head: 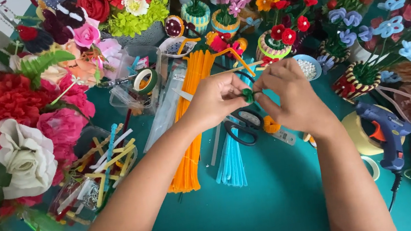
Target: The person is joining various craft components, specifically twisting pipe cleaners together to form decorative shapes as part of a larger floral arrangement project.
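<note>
Frame centre: left hand (pixel 214 101) and right hand (pixel 290 96) both pinched on a small green pipe-cleaner coil (pixel 248 95), held above the teal desk (pixel 280 201). Judged feather-light, fuzzy over a bendable wire core: soft nap, holds shape, crushes easily. Best gripped by fingertips at coil edge. Below: black-handled scissors (pixel 243 126). Left of centre: orange pipe-cleaner bundle (pixel 192 133), light-blue bundle (pixel 233 162). Right: blue glue gun (pixel 388 131), hard plastic.

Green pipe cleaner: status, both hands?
Left hand and right hand both pinch green pipe cleaner. Held above scissors. Nothing blocking.
</note>
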